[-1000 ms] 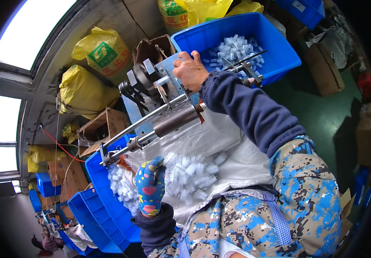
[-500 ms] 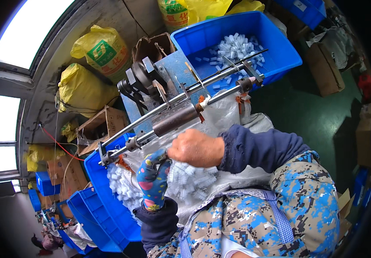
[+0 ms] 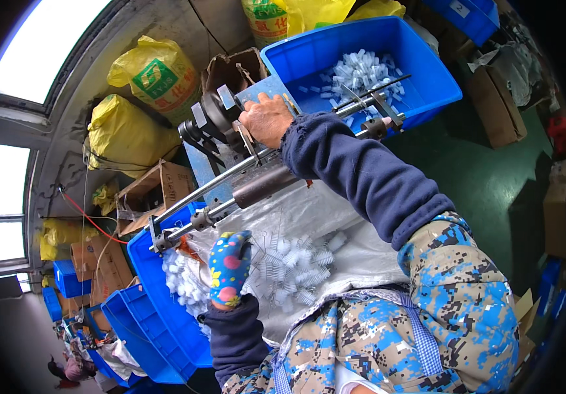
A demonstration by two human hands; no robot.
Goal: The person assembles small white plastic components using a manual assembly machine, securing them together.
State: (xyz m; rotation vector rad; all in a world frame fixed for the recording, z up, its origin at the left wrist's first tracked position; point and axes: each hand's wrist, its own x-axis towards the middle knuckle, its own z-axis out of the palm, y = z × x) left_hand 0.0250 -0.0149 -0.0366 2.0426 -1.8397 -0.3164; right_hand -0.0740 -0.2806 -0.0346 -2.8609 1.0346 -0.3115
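Observation:
My left hand [image 3: 230,268], in a blue glove with coloured spots, is closed at the left edge of a pile of small white ribbed pieces [image 3: 293,262] on my lap. What its fingers pinch, if anything, cannot be made out. Bare, my right hand [image 3: 268,121] reaches across to the bench machine [image 3: 217,121], fingers curled in beside its upright metal plate [image 3: 246,139]. My own hand hides whatever sits in those fingers. Below that forearm run a long steel rod [image 3: 197,192] and a thick dark cylinder [image 3: 264,186] on a second shaft.
A blue bin [image 3: 421,72] with small translucent pieces stands at the far right of the machine. Another blue bin [image 3: 140,253] of white pieces is at my left. Yellow sacks [image 3: 125,138] and an open cardboard box [image 3: 176,184] line the wall. White plastic sheeting [image 3: 368,253] covers my lap.
My right hand has left my left hand over the pile and moved up and away to the machine. My left hand has stayed near the pile, shifting slightly.

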